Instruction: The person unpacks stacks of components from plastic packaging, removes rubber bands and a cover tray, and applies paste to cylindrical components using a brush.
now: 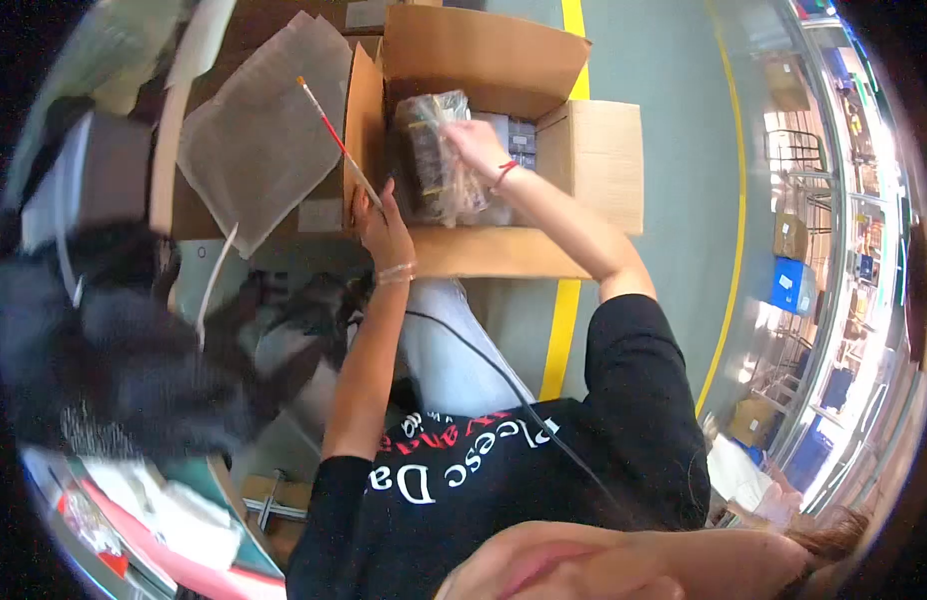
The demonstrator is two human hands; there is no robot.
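An open cardboard box [484, 50] stands in front of me with its flaps raised. My right hand [476, 145] is closed on the top of a clear plastic bag [434, 150], which is wrapped around a bundle of dark pieces inside the box. My left hand [384, 228] is by the box's near left corner, its fingers around a long thin red-and-white stick [329, 122] with an orange tip. The stick slants up over the left flap. Beside the bag, dark packed items [522, 140] show inside the box.
A translucent grey sheet [269, 130] lies on cardboard left of the box. A black bag or cloth [114, 350] is at the left. A black cable [474, 350] crosses my lap. Shelving with a blue bin [789, 287] stands far right beyond yellow floor lines [739, 200].
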